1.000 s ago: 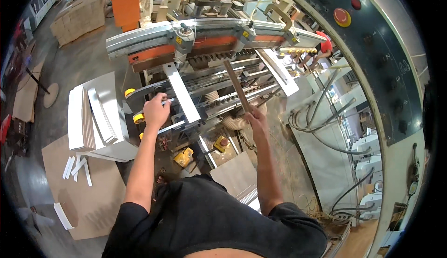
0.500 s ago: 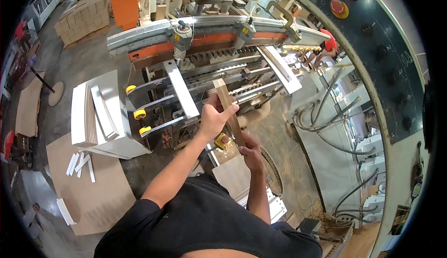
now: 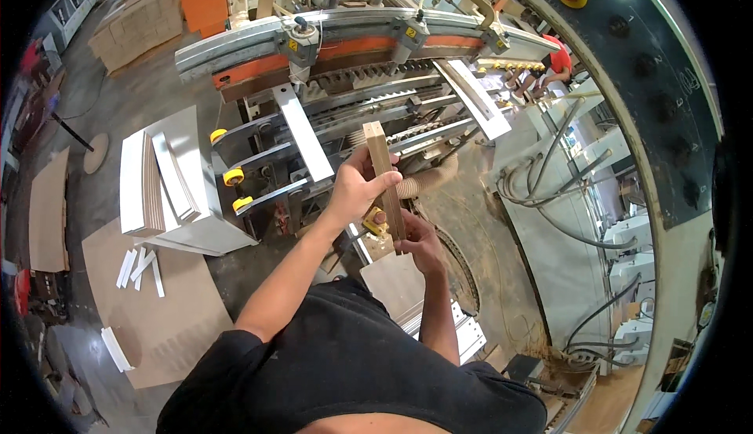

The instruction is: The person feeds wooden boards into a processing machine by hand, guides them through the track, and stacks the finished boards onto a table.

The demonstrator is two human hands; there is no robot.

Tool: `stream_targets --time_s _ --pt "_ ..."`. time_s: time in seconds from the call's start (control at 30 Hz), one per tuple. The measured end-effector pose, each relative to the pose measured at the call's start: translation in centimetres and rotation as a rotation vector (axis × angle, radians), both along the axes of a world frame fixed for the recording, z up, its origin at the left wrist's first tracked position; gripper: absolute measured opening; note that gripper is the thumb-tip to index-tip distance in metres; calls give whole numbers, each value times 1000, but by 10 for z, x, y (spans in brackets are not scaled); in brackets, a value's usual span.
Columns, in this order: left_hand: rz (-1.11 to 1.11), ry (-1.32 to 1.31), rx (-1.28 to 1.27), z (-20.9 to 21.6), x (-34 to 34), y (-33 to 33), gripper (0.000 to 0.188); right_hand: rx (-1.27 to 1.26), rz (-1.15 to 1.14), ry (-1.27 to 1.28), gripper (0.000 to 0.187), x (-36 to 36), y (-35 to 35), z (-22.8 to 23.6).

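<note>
A narrow wooden bar [image 3: 381,156] stands lengthwise between my hands, its pale end pointing away from me. My left hand [image 3: 359,187] wraps round its upper part, thumb laid across the front face. Lower down, my right hand [image 3: 420,242] grips the near end, fingers closed on it. Just beyond is a machine with metal rails, where a white panel strip [image 3: 303,134] lies across the left supports. Another white strip [image 3: 472,101], with a brown strip on top, lies at the right. Below the bar, partly behind my hands, is a yellow box with a red button [image 3: 377,217].
A clamp beam [image 3: 353,38] spans the machine's far side. Yellow rollers [image 3: 233,176] end the left rails. White panels [image 3: 141,187] are stacked on a stand at left, above cardboard with white offcuts [image 3: 140,268]. A control panel [image 3: 627,65] curves along the right; a person in red [image 3: 558,61] crouches beyond.
The wooden bar has turned slightly more upright, its far end shifting a little. Both hands keep hold of it, and the view has shifted slightly.
</note>
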State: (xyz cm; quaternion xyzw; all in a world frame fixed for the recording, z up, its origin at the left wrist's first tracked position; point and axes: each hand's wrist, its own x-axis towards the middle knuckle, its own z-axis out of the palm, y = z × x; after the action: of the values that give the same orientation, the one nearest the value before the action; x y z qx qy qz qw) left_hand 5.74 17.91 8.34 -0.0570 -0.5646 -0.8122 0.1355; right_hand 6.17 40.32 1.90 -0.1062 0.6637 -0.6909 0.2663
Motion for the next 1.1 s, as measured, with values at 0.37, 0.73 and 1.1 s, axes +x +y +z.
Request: stream_targets --time_s 0.37,0.73,1.1 --pt "147 -129 -57 -18 -16 -17 41 -92 -14 -43 80 27 -26 14" --pt "579 -23 -666 17 27 -104 81 235 131 352 53 2 1 27" --pt "-338 -442 -1117 -59 136 -110 52 373 783 776 53 3 -111 35"
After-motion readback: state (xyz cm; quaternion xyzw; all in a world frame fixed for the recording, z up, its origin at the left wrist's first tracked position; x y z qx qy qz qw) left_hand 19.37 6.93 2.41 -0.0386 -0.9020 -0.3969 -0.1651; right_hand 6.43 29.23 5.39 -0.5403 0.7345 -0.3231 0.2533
